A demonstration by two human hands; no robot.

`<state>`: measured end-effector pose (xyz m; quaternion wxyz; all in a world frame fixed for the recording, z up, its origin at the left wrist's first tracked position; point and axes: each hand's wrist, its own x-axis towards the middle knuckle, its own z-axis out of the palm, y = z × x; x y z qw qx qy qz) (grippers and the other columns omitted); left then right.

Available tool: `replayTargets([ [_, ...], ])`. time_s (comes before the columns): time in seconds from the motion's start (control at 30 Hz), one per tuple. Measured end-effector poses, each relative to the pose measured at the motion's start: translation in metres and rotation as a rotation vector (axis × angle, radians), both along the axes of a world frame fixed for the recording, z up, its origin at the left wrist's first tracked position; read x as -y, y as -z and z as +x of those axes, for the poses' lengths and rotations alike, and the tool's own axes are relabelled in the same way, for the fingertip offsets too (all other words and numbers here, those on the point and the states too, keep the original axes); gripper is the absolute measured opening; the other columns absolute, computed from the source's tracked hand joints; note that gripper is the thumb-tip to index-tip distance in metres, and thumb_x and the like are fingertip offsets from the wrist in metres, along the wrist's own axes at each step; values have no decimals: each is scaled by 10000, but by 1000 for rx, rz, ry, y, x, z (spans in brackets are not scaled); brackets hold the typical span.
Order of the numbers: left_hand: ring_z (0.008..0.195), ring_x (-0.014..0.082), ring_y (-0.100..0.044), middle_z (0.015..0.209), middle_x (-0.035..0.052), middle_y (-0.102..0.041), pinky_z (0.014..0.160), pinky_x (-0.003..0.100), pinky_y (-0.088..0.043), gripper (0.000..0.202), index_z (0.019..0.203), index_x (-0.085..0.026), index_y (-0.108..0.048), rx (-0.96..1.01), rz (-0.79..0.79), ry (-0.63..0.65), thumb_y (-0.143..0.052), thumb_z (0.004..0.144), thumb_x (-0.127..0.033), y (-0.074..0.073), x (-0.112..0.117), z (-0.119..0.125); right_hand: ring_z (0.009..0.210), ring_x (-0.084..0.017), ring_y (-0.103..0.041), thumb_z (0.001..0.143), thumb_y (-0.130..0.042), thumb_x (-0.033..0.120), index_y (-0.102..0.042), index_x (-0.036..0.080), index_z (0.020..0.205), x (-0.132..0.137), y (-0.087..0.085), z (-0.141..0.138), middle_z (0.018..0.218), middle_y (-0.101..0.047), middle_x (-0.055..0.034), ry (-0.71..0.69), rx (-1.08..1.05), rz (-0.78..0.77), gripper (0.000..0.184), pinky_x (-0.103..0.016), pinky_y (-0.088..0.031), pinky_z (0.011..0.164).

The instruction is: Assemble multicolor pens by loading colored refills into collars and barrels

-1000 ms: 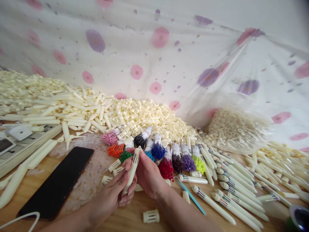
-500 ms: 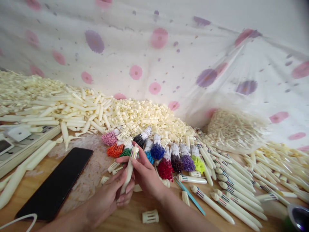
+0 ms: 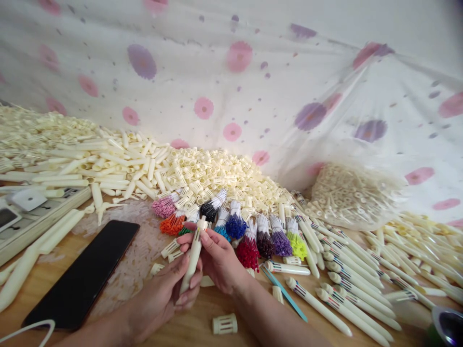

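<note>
A cream multicolour pen point(image 3: 192, 260) is held tilted over the front of the table, its slotted end up. My left hand point(image 3: 170, 284) is closed round the lower barrel. My right hand point(image 3: 219, 253) grips the slotted top between thumb and fingers. Just beyond the hands lie bundles of white-stemmed refills with coloured ends, among them dark red point(image 3: 248, 248), blue point(image 3: 236, 224), purple point(image 3: 280, 240) and yellow-green point(image 3: 297, 243). A loose slotted collar point(image 3: 224, 324) lies in front of the hands.
Slotted collars point(image 3: 220, 173) and barrels point(image 3: 108, 159) are heaped at the back. A black phone point(image 3: 85, 274) and power strip point(image 3: 72, 200) lie left. Rows of pens point(image 3: 358, 289), a turquoise strip point(image 3: 285, 294) and a plastic bag of small parts point(image 3: 354, 193) are on the right.
My right hand's fingers have shifted lower around the pen's top, and the index finger no longer reaches up past it. My left hand keeps its hold on the barrel.
</note>
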<state>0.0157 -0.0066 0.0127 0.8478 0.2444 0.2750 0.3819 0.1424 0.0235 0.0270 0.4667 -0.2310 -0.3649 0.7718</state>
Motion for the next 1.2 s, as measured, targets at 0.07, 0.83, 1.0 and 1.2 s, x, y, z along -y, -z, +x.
replayTargets([
  [0.07, 386, 12, -337, 571, -57, -534, 418, 184, -188, 378, 755, -164, -575, -11, 12, -9, -726, 683, -503, -3, 1, 0, 722, -151, -628, 768, -665, 417, -557, 177, 1126, 0, -1, 3, 932, -678, -68, -35, 18, 10, 444, -187, -505, 425],
  [0.83, 412, 26, -412, 618, -73, -524, 413, 170, -271, 430, 1053, -252, -504, -129, 216, -97, -679, 743, -494, 10, 6, 2, 817, -145, -648, 945, -415, 375, -66, 346, 1446, 16, 1, 2, 1222, -562, -96, 126, 411, 464, 611, -197, -467, 463],
  [1.0, 418, 35, -430, 610, -74, -517, 425, 174, -314, 445, 1123, -257, -476, -166, 248, -96, -636, 782, -495, 17, 8, 2, 843, -154, -652, 946, -419, 361, -177, 324, 1417, 16, -1, 0, 1174, -585, -93, 180, 404, 488, 531, -193, -472, 465],
  [1.2, 442, 73, -469, 630, -63, -531, 427, 199, -370, 521, 1181, -247, -462, -245, 304, -104, -618, 773, -531, 10, 8, 0, 940, -164, -630, 941, -442, 346, -242, 329, 1376, 13, -7, 5, 1198, -569, -80, 111, 337, 450, 479, -221, -524, 561],
])
